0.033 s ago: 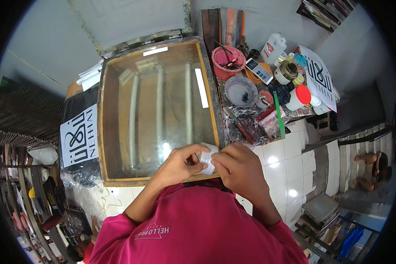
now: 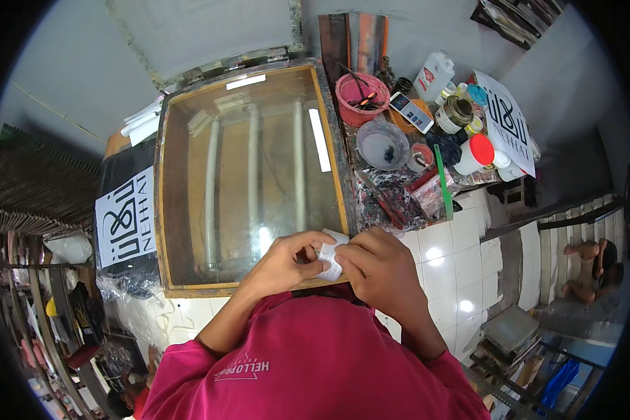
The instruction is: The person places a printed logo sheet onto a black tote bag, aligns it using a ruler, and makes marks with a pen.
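Observation:
Over the near right corner of a glass-topped light box [image 2: 276,182], I hold a roll of white tape [image 2: 332,256] between both hands. My left hand [image 2: 283,264] is closed on the roll from the left, thumb and forefinger on its sides. My right hand [image 2: 383,267] pinches at the roll's right edge, its fingertips partly hiding what they grip. One white strip [image 2: 246,82] lies along the far edge of the glass. Another white strip [image 2: 320,140] lies along the right edge. Pale tubes [image 2: 254,182] show beneath the glass.
A cluttered bench at right holds a pink bucket [image 2: 362,99], a phone [image 2: 411,113], a clear bowl [image 2: 383,145], a green strip [image 2: 444,182] and a red-lidded jar [image 2: 474,154]. Printed sheets [image 2: 126,220] flank both sides. Another person [image 2: 593,269] sits at far right.
The roll of tape has tilted very slightly between my hands. Both hands remain in nearly the same place.

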Demonstrator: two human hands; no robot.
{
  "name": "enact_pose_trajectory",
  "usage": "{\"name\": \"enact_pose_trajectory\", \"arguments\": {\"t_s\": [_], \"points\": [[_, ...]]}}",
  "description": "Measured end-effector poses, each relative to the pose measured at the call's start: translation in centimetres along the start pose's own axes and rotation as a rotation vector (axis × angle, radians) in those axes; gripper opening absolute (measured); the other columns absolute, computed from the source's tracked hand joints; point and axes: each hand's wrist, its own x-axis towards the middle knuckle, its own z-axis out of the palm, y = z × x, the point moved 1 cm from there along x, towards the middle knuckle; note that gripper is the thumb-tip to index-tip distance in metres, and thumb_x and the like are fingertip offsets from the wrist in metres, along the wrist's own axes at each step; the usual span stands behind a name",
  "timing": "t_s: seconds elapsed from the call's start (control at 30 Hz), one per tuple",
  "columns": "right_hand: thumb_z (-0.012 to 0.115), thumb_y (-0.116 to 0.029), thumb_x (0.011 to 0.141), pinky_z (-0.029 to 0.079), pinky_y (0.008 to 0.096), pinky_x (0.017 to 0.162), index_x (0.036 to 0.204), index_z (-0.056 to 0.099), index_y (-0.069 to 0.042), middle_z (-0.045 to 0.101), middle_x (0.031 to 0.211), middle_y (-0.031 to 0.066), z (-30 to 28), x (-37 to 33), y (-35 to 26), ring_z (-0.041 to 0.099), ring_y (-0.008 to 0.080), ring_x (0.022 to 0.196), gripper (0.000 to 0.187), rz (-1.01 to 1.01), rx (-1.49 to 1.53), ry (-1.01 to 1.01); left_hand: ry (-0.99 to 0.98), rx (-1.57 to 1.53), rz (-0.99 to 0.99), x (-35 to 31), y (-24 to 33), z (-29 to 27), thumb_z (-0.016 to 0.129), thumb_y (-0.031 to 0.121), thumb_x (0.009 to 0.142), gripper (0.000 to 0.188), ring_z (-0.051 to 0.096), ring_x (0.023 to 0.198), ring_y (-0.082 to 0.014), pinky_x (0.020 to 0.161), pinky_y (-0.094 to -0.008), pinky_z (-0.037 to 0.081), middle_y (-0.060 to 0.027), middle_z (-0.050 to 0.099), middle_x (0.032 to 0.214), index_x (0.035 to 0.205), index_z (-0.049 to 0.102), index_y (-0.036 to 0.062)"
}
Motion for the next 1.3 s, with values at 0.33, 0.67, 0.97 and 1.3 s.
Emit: {"name": "enact_pose_trajectory", "arguments": {"t_s": [0.33,0.67,0.97,1.3], "points": [[0.079,-0.004,0.082,0.054,0.0372,0.069,0.093,0.073,-0.004,0.069,0.086,0.0103,-3.8,-0.1,2.3,0.069,0.0256,0.077,0.013,0.259,-0.106,0.144,0.155,-0.058,0.271,3.5,0.8,2.8,0.079,0.007,0.089,0.068,0.062,0.117,-0.0176,0.106,-0.0349,0.044,-0.0063,0.071,0.119,0.150,0.048,0.0068],[0.078,-0.008,0.086,0.054,0.0359,0.070,0.095,0.075,0.000,0.071,0.087,0.0140,0.5,1.1,15.2,0.069,0.0254,0.076,0.012,0.433,-0.049,0.111,0.237,-0.087,0.136,2.0,-1.9,-0.7,0.072,0.015,0.097,0.057,0.061,0.126,-0.0182,0.113,-0.0392,0.041,-0.0073,0.071,0.129,0.149,0.050,0.0067],[0.081,-0.010,0.086,0.056,0.0377,0.076,0.102,0.077,-0.003,0.074,0.093,0.0142,8.8,-5.8,21.5,0.072,0.0254,0.082,0.018,0.650,0.070,0.385,0.421,-0.271,0.016,-2.4,-4.5,-3.0,0.071,0.009,0.097,0.050,0.064,0.119,-0.0193,0.111,-0.0378,0.043,-0.0114,0.072,0.122,0.145,0.056,0.0065],[0.074,-0.003,0.090,0.056,0.0345,0.079,0.110,0.076,-0.003,0.073,0.093,0.0117,13.3,-11.8,25.5,0.070,0.0211,0.085,0.021,0.804,0.261,0.599,0.462,-0.256,-0.041,-3.9,-5.6,-4.3,0.070,0.012,0.098,0.048,0.065,0.116,-0.0204,0.111,-0.0412,0.043,-0.0098,0.073,0.120,0.144,0.056,0.0070]]}}
